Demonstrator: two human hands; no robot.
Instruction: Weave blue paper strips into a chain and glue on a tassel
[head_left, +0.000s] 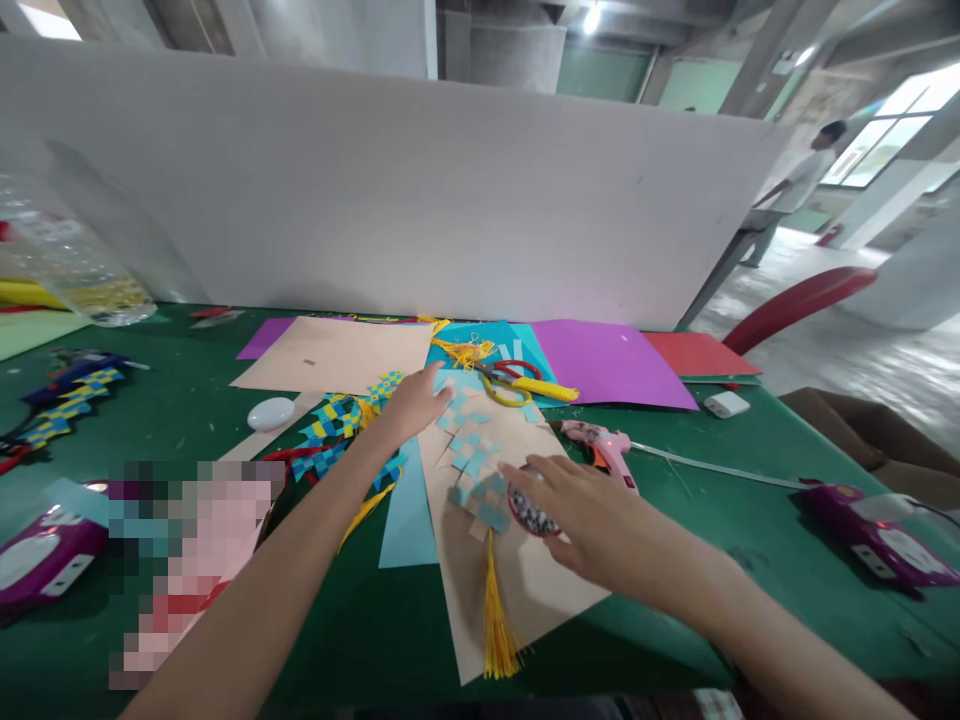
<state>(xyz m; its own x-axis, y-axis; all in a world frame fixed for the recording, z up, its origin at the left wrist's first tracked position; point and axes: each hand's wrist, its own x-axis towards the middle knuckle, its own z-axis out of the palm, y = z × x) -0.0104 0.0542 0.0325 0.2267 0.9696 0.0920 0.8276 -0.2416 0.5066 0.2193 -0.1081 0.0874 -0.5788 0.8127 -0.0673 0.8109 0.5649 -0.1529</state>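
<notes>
A woven paper piece (472, 455) in light blue and beige lies on a beige sheet (540, 590), with a yellow tassel (496, 625) at its near end. My left hand (420, 402) is at the far end of the woven piece, fingers loosely apart and partly hidden; nothing shows in them. Beside the near end, my right hand (566, 495) has its fingers closed around a round, red-rimmed container (531, 508) holding small black-and-white pieces. Left of the sheet lie blue-and-yellow woven pieces (330, 425), partly behind my left arm.
Scissors (506, 385) and a yellow-handled cutter (544, 388) lie beyond the woven piece. A pink glue gun (600, 440) is to the right, near a purple sheet (607, 365). Purple devices (877, 535) sit at both sides. A plastic bottle (82, 265) stands left. A person (799, 185) is far right.
</notes>
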